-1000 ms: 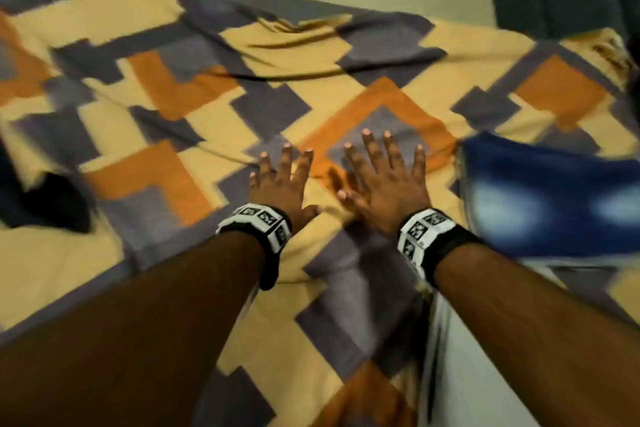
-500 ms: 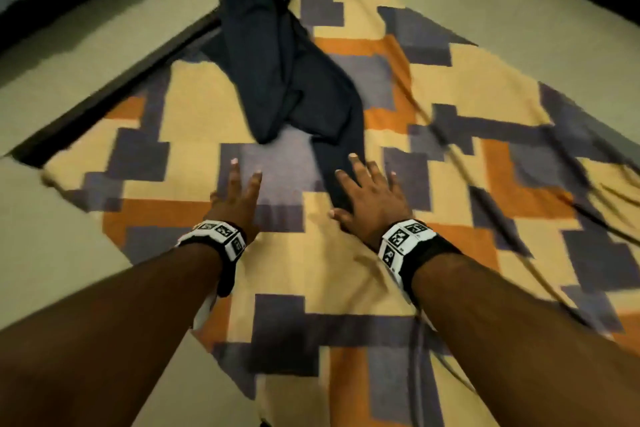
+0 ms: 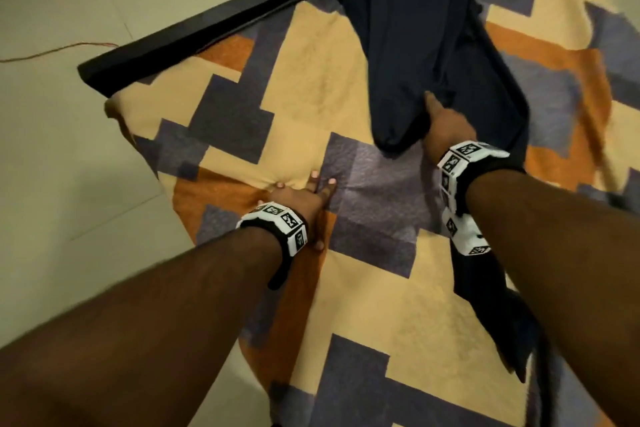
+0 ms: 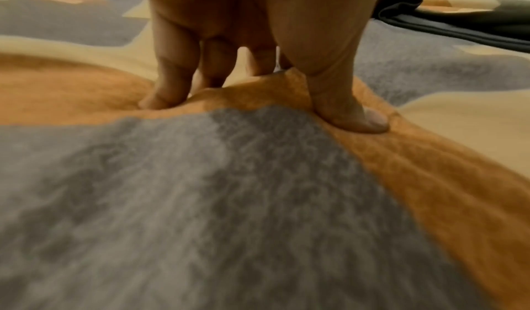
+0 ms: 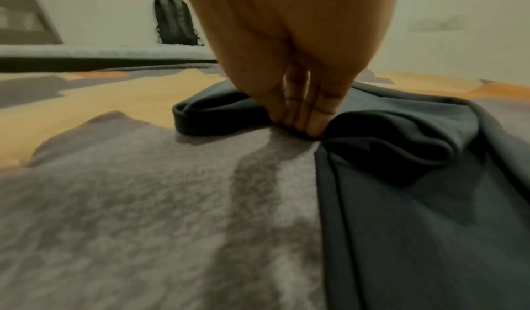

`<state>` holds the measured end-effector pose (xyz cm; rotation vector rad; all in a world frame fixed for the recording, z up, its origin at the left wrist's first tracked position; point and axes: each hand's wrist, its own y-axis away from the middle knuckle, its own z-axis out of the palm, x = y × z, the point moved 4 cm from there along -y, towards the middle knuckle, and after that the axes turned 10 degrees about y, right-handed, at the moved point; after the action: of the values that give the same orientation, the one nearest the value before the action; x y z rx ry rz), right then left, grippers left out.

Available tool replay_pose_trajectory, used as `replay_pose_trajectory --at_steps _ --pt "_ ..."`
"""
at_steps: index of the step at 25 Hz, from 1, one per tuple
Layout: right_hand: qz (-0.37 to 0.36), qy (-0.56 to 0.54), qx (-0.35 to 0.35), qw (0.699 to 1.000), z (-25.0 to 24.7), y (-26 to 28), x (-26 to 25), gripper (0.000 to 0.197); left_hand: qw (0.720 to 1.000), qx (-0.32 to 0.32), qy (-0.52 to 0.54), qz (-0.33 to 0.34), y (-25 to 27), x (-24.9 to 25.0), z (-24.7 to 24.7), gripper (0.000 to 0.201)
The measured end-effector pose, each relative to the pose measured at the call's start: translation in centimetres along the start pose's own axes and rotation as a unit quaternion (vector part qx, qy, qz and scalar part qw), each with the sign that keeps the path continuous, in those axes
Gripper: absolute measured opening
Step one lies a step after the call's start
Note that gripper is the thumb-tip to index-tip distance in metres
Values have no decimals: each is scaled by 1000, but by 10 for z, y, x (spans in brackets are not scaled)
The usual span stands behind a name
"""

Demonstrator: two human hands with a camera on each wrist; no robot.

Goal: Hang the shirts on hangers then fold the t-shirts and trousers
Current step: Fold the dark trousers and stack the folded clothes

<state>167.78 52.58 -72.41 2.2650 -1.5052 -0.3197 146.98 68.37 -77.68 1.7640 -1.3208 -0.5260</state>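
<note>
Dark navy trousers (image 3: 408,45) lie crumpled on a patterned yellow, orange and grey blanket (image 3: 311,80), one leg running down under my right forearm. My right hand (image 3: 446,125) reaches onto the end of a trouser leg. The right wrist view shows the right hand (image 5: 298,124) with its fingertips curled down, pinching the hem of the trousers (image 5: 401,201). To the left, apart from the trousers, my left hand (image 3: 304,191) presses on the blanket. In the left wrist view the left hand (image 4: 258,111) has straight fingers and thumb dug into the blanket (image 4: 200,201), which ridges up between them.
A dark bed frame edge (image 3: 207,31) runs along the blanket's far left side, with pale tiled floor (image 3: 69,114) beyond and a thin red wire (image 3: 52,52) on it. A dark backpack (image 5: 175,22) leans against the far wall.
The view swung left from the blanket's middle to the trousers. My right hand moved forward from flat on the blanket onto the trouser leg and took hold. The left hand stayed pressing the blanket.
</note>
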Motion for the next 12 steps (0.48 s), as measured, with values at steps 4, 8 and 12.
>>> replay_pose_trajectory --at_steps 4,8,12 --pt "-15 53 17 998 -2 5 4 70 997 -18 72 -26 15 7 -1 123" --pt "-117 116 12 986 1 8 -15 72 995 -18 91 -39 26 15 -4 120" --pt "-127 118 34 984 -2 14 -30 36 994 -9 99 -39 22 14 -3 121"
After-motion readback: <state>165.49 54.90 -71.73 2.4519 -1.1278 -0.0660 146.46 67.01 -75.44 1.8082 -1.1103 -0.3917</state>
